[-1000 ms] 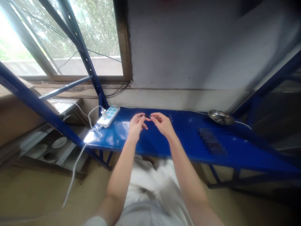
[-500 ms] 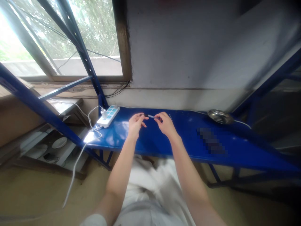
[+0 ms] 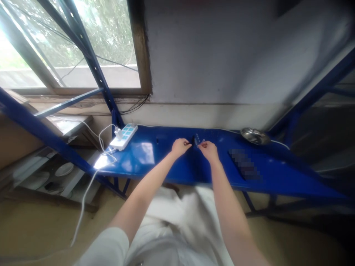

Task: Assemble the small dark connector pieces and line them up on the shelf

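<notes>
My left hand [image 3: 181,146] is closed in a pinch above the middle of the blue table [image 3: 172,162]; what its fingertips hold, if anything, is too small to make out. Just to its right, my right hand [image 3: 209,150] pinches a slim pen-like stick [image 3: 203,140], of which a short pale end shows. Between the two hands, a small clear ridged object [image 3: 197,139] lies on the table, with something dark beside it. Farther left a tiny black piece [image 3: 157,141] rests on the tabletop. The fingers of both hands are partly blurred.
At the table's left end lies a white power strip [image 3: 124,136] with a plug and white cord [image 3: 83,207]. A shiny metal bowl [image 3: 254,136] sits at the back right, before it a pixelated dark object [image 3: 244,164]. Blue posts [image 3: 102,74] frame the table; shelves [image 3: 61,181] stand left.
My hands have moved right, the left one farther, after both held the slim stick between them. The tiny black piece now shows on the table where my left hand was.
</notes>
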`<state>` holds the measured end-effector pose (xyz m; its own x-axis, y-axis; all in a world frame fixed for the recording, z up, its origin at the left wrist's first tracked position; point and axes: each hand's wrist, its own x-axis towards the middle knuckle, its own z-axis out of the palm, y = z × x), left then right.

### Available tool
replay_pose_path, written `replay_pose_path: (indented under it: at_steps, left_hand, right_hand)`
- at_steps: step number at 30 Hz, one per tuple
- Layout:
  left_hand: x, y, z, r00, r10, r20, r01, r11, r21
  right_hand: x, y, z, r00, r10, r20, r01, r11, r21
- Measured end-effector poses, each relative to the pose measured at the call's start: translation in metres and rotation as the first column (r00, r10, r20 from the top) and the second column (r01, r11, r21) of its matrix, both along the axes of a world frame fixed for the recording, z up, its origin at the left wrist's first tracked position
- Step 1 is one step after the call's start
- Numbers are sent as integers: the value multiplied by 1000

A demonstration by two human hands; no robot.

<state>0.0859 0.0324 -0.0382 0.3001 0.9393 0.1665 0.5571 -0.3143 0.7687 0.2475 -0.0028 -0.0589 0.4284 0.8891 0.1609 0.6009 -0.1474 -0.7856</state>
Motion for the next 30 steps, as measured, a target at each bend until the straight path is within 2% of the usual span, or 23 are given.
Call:
replay_pose_path:
  at_steps: [5, 12, 20, 30]
  left_hand:
    - [21, 5, -14, 989, -7, -145, 5, 1000, -11]
    - [38, 9, -30, 966, 5, -259, 1, 1000, 25]
    - [45, 14, -50, 918, 12, -395, 14, 998, 64]
    - [51, 14, -55, 906, 63, -418, -40, 997, 63]
  right_hand:
    - [4, 8, -22, 995, 13, 95, -2, 994, -111]
    - [4, 15, -39, 990, -10, 142, 29, 991, -134]
    - [4, 17, -43, 984, -22, 175, 51, 985, -164]
    - [1, 18, -39, 978, -8, 208, 55, 973, -223]
